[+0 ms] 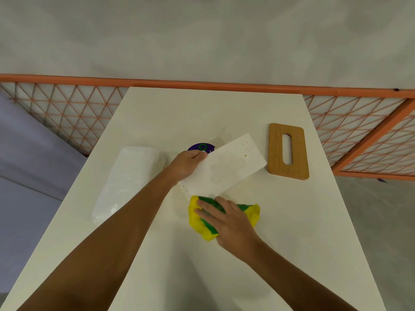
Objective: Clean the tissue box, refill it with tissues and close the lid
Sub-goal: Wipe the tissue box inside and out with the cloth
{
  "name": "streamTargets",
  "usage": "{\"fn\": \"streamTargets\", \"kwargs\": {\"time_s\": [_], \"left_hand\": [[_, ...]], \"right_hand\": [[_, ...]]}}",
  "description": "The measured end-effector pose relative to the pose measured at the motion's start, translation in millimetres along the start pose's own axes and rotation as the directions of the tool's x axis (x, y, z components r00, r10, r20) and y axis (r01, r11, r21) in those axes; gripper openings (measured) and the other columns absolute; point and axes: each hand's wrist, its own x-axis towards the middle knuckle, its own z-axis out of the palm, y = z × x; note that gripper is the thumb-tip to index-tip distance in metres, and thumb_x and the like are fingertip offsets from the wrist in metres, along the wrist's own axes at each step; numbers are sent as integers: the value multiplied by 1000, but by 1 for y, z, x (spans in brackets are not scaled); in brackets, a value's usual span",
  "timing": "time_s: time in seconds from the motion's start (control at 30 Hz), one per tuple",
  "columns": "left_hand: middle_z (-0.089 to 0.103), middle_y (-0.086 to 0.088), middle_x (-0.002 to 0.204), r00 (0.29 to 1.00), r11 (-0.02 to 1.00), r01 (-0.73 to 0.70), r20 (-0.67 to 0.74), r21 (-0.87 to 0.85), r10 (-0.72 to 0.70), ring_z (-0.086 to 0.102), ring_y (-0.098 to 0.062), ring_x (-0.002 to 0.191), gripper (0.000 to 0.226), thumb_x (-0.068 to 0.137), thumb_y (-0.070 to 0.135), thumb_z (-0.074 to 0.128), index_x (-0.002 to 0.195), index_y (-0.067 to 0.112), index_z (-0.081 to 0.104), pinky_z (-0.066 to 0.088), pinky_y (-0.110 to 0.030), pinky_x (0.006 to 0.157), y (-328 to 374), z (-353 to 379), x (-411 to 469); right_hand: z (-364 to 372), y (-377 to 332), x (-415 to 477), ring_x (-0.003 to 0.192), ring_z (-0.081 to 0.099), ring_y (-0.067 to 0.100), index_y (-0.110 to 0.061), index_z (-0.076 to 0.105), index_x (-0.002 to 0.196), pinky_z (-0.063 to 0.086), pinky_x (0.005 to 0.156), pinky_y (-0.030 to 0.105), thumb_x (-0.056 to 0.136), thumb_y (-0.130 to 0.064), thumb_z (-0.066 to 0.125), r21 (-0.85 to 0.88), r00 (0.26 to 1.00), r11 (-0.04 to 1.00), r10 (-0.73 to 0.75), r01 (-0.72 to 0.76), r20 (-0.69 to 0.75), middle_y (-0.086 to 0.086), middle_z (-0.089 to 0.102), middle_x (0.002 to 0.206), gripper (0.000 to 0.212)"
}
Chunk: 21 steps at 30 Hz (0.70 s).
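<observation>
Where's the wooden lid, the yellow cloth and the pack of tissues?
wooden lid (pixel 275 151): head view, solid wood left of its slot.
yellow cloth (pixel 253 214): head view, its bare yellow right end.
pack of tissues (pixel 128 180): head view, middle of the wrapper.

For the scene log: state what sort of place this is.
Probably a staged indoor work area rather than a home: a plain white table stands in front of an orange lattice barrier, with bare grey floor beside it.

White table, grey floor (orange fence)
</observation>
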Motion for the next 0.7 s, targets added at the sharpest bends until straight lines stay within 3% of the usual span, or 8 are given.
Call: {"fn": "streamTargets", "kwargs": {"time_s": [0.07, 0.13, 0.2, 0.27, 0.33, 0.47, 0.63, 0.7], "left_hand": [[59, -8, 125, 1000, 1000, -2, -1, 13, 2, 54, -26, 115, 39, 97, 36, 42, 121, 12, 60, 42, -39, 103, 0, -1, 0], [60, -8, 120, 1000, 1000, -11, -7, 1, 11, 55, -25, 111, 38, 97, 35, 42, 121, 10, 60, 43, -38, 101, -2, 0, 1], [60, -8, 103, 1000, 999, -21, -19, -34, 20, 55, -22, 96, 36, 97, 33, 43, 111, 7, 63, 43, -33, 88, -3, 2, 0], [53, -8, 89, 998, 997, -41, -47, -71, 38, 49, -19, 84, 34, 97, 33, 44, 98, 5, 64, 39, -31, 76, -4, 6, 0], [55, -5, 91, 995, 996, -75, -67, -41, 72, 49, -18, 86, 32, 97, 31, 43, 101, 8, 65, 39, -29, 77, -3, 10, -1], [60, -4, 121, 988, 988, -139, -60, 71, 143, 52, -20, 114, 33, 98, 29, 43, 124, 16, 59, 40, -28, 93, 1, 13, -5], [62, -5, 110, 989, 990, -135, -53, 26, 137, 54, -20, 108, 30, 98, 27, 44, 116, 12, 63, 37, -23, 83, 3, 15, -7], [59, 1, 101, 989, 991, -136, -55, 15, 137, 53, -15, 101, 28, 97, 26, 45, 114, 14, 64, 38, -22, 81, 2, 15, -7]], "right_hand": [[-2, 13, -3, 95, 42, 19, -23, 46, 117, 53, 67, 24, 40, -15, 79, 36, 996, 996, 80, -79, -40, -7, 49, 127, 84], [-2, 32, -6, 93, 42, 19, -20, 52, 117, 54, 67, 26, 53, -12, 68, 67, 974, 979, 201, -195, -107, -3, 56, 124, 66], [-4, 48, -3, 91, 50, 23, -17, 61, 114, 56, 68, 32, 66, -11, 52, 100, 923, 932, 361, -350, -132, 2, 63, 120, 49], [-6, 52, 6, 83, 59, 29, -12, 66, 109, 57, 67, 36, 65, -7, 55, 121, 866, 876, 481, -467, -137, 6, 65, 115, 46], [-6, 43, 17, 79, 58, 27, -11, 68, 104, 56, 64, 32, 64, -9, 55, 68, 872, 883, 469, -465, -142, 5, 68, 110, 43], [-13, 44, 34, 85, 44, 18, -15, 69, 102, 54, 65, 26, 68, -20, 37, -23, 945, 952, 301, -306, -130, 1, 69, 107, 47], [-19, 81, 53, 79, 65, 33, -7, 69, 104, 57, 71, 40, 69, -16, 52, 47, 785, 807, 585, -589, -204, 9, 70, 108, 40], [-16, 74, 57, 77, 65, 31, -9, 70, 101, 55, 66, 35, 69, -20, 44, -15, 794, 811, 568, -584, -214, 6, 70, 107, 42]]}}
